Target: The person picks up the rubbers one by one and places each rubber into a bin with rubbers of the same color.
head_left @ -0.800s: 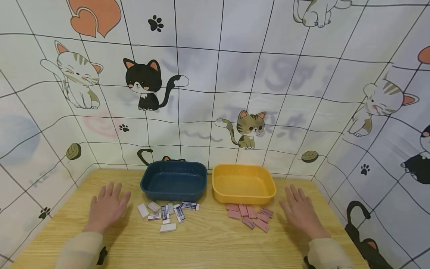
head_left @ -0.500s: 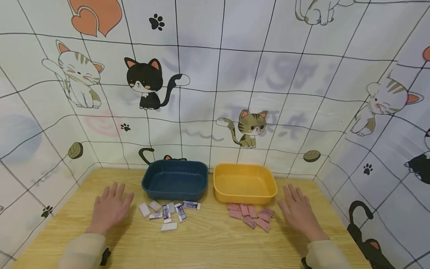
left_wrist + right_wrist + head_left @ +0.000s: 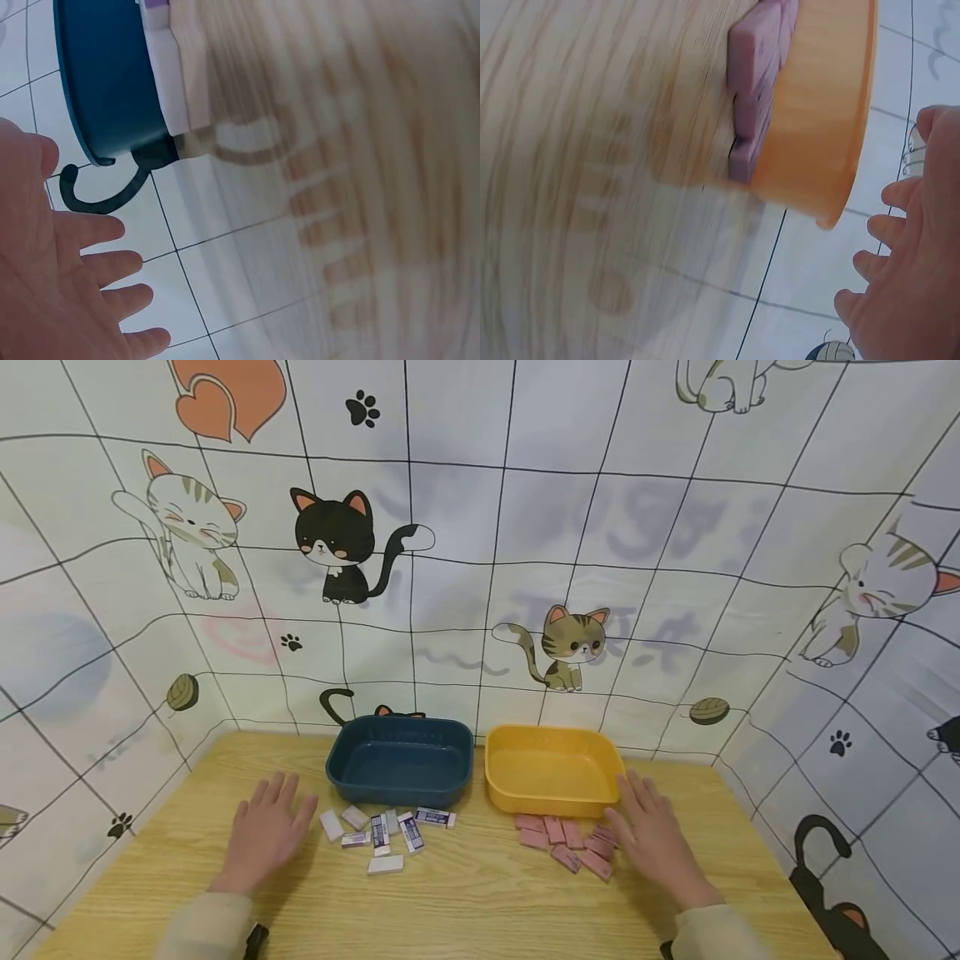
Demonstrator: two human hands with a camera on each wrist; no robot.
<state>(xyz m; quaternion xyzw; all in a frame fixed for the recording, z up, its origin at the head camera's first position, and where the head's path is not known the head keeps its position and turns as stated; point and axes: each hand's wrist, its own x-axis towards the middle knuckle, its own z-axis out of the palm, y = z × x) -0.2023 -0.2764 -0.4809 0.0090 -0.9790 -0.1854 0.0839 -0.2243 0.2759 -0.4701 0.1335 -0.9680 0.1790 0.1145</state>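
Note:
My left hand [image 3: 264, 835] is spread palm down over the table, left of a loose group of white erasers [image 3: 386, 865], several in printed purple-blue sleeves. Behind these erasers stands a dark blue plastic bin [image 3: 401, 795]. On the other side, my right hand [image 3: 658, 843] is also held flat with straight fingers, just right of a cluster of pink erasers [image 3: 566, 858]. In the head view its fingertips overlap the right edge of a yellow bin [image 3: 555, 799]; whether they touch it I cannot tell. Both wrist views show the hands raised off the tabletop, holding nothing.
The bins stand side by side at the back of the wooden table [image 3: 450, 910]. A white cloth [image 3: 450, 593] with grid lines and cartoon cats hangs behind them and along both sides.
Both hands have moved inward, the left towards the white erasers and the right towards the pink ones and the yellow bin. The head view has shifted slightly. Erasers and bins stay put.

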